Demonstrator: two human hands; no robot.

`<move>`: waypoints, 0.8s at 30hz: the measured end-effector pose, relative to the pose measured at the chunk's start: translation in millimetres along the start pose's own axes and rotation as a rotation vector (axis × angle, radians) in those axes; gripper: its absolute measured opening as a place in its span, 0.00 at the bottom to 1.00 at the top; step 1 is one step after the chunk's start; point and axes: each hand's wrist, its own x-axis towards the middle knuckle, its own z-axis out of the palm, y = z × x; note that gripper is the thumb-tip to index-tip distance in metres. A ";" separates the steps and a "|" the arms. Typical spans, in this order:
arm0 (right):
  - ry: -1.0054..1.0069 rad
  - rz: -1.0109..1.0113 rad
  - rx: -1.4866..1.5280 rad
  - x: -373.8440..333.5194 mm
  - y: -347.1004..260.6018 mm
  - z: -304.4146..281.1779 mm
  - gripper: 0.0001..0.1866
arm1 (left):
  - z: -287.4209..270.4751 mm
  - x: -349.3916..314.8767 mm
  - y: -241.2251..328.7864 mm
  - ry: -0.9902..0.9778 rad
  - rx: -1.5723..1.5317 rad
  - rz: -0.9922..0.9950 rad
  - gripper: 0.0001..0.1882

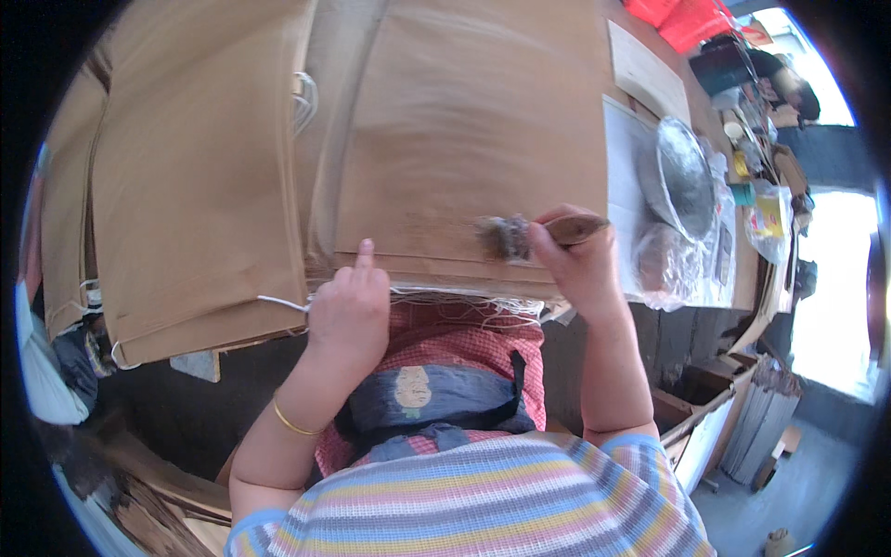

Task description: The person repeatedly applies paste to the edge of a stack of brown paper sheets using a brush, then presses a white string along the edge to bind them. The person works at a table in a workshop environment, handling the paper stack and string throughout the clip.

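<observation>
My right hand (580,265) grips the wooden handle of a wide brush (506,239). Its pale, worn bristles point left and lie on or just over the brown paper (473,130), close to the near edge. At that same edge, further left, my left hand (351,302) has its index finger stretched onto the paper, the other fingers curled under. What those fingers hold, if anything, is hidden. A white cord (283,303) runs up to this hand from the left. Several loose white cords (506,304) hang along the near edge of the paper.
Left lies a stack of brown paper bags (200,186) with white cord handles. A metal basin (685,181) stands to the right beside a clear plastic bag (664,269). Red plastic (682,20) and jumbled containers sit at the far right. Below right is a cardboard box (710,404).
</observation>
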 end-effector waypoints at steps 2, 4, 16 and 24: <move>0.100 0.041 -0.120 -4.5 21.5 -25.5 0.09 | 1.4 -1.8 2.7 0.012 -0.022 -0.010 0.07; 0.154 0.003 -0.186 -5.3 43.3 -41.6 0.10 | 0.8 -1.1 2.3 0.004 0.009 -0.004 0.06; 0.630 -0.155 0.293 -45.6 68.7 -137.2 0.08 | -11.0 -0.3 1.3 0.003 -0.094 0.060 0.04; 0.512 -0.380 -0.871 -109.4 130.6 -145.9 0.21 | -86.7 -29.7 43.3 -0.022 -0.789 0.212 0.03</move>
